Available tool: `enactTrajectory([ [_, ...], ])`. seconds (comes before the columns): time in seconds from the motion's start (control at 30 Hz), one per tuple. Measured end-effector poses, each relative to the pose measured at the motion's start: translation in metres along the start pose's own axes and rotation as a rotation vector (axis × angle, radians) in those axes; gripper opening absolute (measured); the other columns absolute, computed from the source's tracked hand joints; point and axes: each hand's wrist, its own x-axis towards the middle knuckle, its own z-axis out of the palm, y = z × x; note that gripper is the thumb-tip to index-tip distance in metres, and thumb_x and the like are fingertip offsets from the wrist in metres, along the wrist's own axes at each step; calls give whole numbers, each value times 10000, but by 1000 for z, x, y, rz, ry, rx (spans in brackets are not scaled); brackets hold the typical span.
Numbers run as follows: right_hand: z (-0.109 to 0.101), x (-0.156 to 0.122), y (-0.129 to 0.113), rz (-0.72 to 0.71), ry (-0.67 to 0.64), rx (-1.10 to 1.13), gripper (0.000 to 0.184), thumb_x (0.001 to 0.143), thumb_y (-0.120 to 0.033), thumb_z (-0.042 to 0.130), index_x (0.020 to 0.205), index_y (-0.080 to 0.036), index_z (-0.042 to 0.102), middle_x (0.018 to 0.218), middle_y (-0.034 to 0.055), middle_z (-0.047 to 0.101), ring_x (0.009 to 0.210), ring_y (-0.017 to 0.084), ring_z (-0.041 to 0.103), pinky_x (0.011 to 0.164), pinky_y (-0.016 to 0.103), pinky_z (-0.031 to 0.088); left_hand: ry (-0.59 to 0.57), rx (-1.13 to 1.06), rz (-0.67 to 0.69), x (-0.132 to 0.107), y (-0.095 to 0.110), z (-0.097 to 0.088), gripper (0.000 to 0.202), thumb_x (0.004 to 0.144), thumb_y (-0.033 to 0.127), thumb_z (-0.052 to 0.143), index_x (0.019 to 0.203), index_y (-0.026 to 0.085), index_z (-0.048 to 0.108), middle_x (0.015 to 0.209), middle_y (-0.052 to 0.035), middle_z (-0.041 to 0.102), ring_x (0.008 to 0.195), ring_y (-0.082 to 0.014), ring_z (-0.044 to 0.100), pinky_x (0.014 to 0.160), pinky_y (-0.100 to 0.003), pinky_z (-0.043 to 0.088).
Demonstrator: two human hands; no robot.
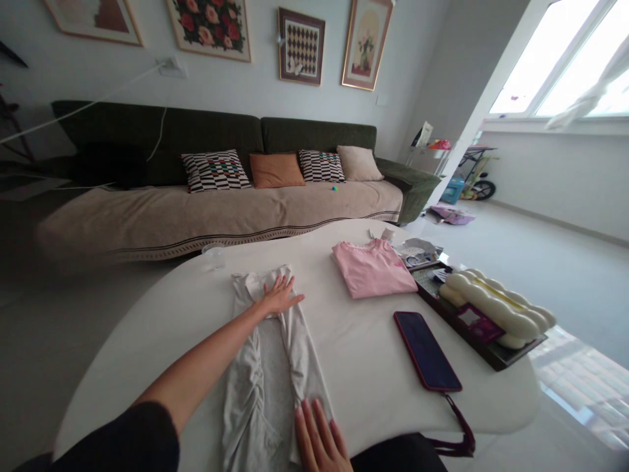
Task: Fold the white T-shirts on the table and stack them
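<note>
A light grey garment [268,367] lies lengthwise on the white table [363,354], its sides folded in and gathered. My left hand [280,296] rests flat on the garment's far end, fingers spread, with the arm stretched out over the cloth. My right hand [319,439] lies flat on the near right edge of the same garment, fingers straight and together. Neither hand grips anything. A folded pink shirt [373,269] sits further back to the right.
A dark red phone [426,351] with a strap lies right of the garment. A dark tray [491,347] with a cream ribbed object [496,305] and small items stands at the table's right edge. A green sofa [221,177] with cushions stands behind.
</note>
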Motion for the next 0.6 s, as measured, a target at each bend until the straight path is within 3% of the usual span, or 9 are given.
enactTrajectory([
  [0.07,1,0,1,-5,13,-22,584,866,-44,338,1418,-231,374,1350,-36,511,1151,179,582,844,260,500,-4,7,103,-54,6,2,748,845,524,486,1450,134,280,1532,-182,185,1423,-320,106,1103,-571,91],
  [0.13,0,1,3,-19,6,-32,645,825,-14,341,1435,-222,336,1371,-40,490,1176,174,562,853,258,498,-14,10,208,-123,1,21,736,834,518,517,1446,172,298,1533,-134,222,1418,-282,163,1128,-493,140],
  [0.23,-8,3,3,-41,-44,-29,730,763,-4,380,1455,-214,279,1399,-15,464,1222,198,522,893,290,492,96,145,479,-221,-20,76,764,846,450,526,1485,245,160,1532,-89,235,1388,-285,260,1111,-451,241],
  [0.3,-17,6,1,-46,-100,-23,773,725,-2,407,1459,-203,267,1424,9,433,1253,221,490,927,326,484,258,279,549,-265,-32,115,791,821,174,516,1478,327,102,1458,-18,401,1305,-236,417,1095,-379,289],
  [0.37,-28,11,-3,-48,-153,-19,778,714,-4,416,1456,-186,272,1452,30,389,1284,237,452,955,359,472,351,380,406,-287,-35,142,914,724,-16,441,1461,384,77,1435,19,428,1287,-225,440,1100,-395,274],
  [0.43,-39,15,-6,-50,-190,-29,761,721,5,408,1452,-168,280,1470,50,355,1310,244,416,975,381,461,358,405,283,-294,-28,152,998,642,-79,394,1452,397,58,1462,35,375,1322,-227,395,1098,-426,272],
  [0.5,-47,18,-9,-46,-212,-46,752,728,23,391,1450,-154,278,1477,70,337,1323,244,396,990,394,450,331,387,230,-293,-18,146,1048,585,-99,373,1448,389,35,1485,41,318,1341,-232,367,1084,-448,296],
  [0.6,-56,18,-13,-46,-214,-44,778,723,46,373,1463,-144,227,1474,100,331,1310,229,416,1008,389,434,246,353,261,-293,-8,127,1102,524,-117,353,1444,386,13,1495,40,269,1343,-234,365,1063,-455,332],
])
